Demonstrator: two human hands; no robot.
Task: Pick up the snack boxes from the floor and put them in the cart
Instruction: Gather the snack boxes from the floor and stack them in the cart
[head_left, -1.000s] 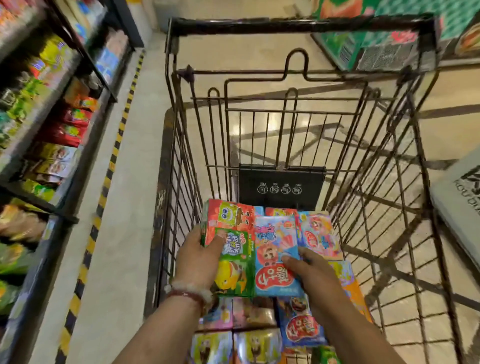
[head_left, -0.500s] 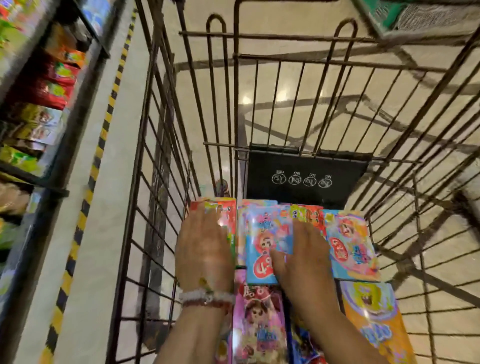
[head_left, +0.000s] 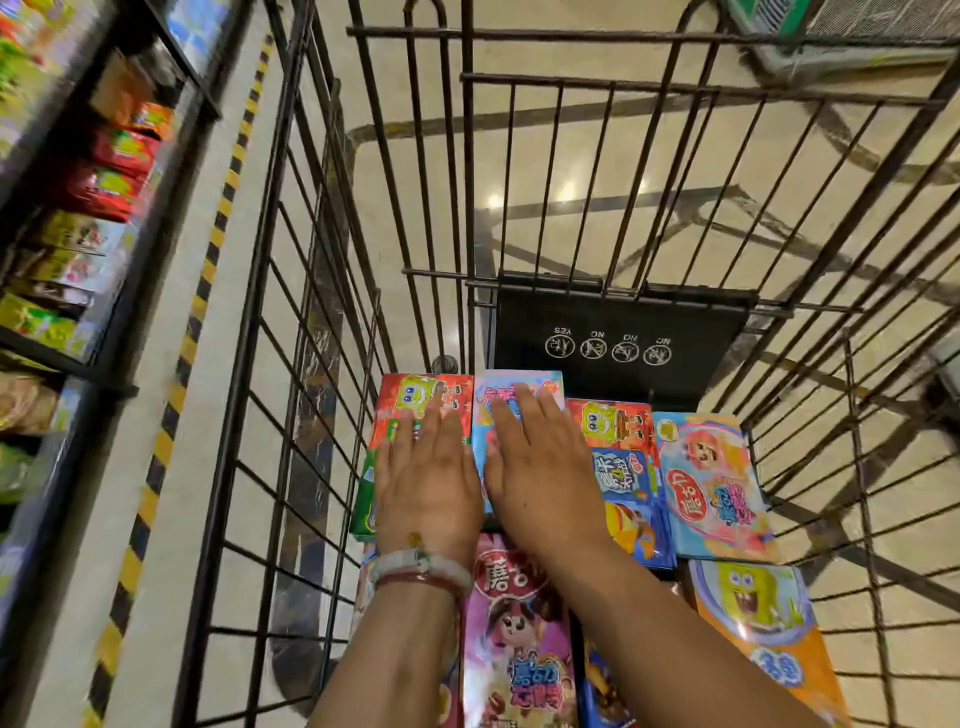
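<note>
Both my hands lie flat inside the black wire cart (head_left: 322, 291). My left hand (head_left: 423, 483), with bracelets at the wrist, presses palm-down on a red and green snack box (head_left: 415, 400) at the cart's left side. My right hand (head_left: 535, 467) rests flat on a light blue and pink snack box (head_left: 519, 389) right beside it. Fingers of both hands are stretched out, gripping nothing. Several more colourful snack boxes lie on the cart floor: a pink one (head_left: 519, 639) under my wrists, a red and blue one (head_left: 621, 452), a pale blue one (head_left: 711, 483) and an orange one (head_left: 763, 634).
A black folded seat flap (head_left: 618, 332) with white icons stands at the cart's far end. Store shelves (head_left: 67, 208) with snack bags run along the left. A yellow-black striped line (head_left: 208, 270) marks the beige floor beside them. A green display (head_left: 831, 31) sits beyond the cart.
My hands lowered the two boxes they held onto the cart floor and flattened on top of them. The view moved closer and deeper into the cart.
</note>
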